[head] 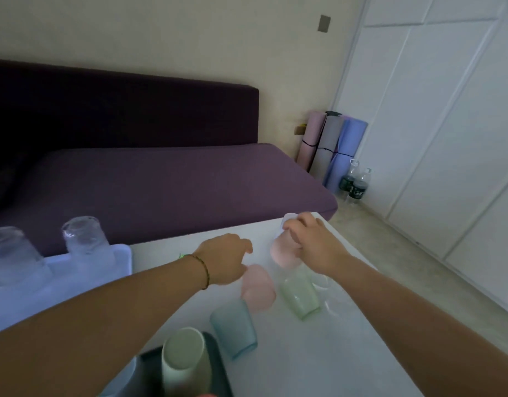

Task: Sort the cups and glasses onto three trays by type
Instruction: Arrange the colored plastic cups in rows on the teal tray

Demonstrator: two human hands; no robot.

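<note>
- I see the right hand [313, 245] curled round the upper pink cup [282, 253], right of centre (motion blurs it).
- The left hand [227, 260] hangs just beside the lower pink cup [258, 287]; whether it grips anything I cannot tell.

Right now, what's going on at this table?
A person is sorting cups. The right hand grips a pink translucent plastic cup near the far edge of the white table; the left hand is at a second pink cup, grasp unclear. Two clear upturned glasses stand on the pale blue tray, a pale green opaque cup on the dark tray. A blue translucent cup and a green translucent cup stand unsorted.
</note>
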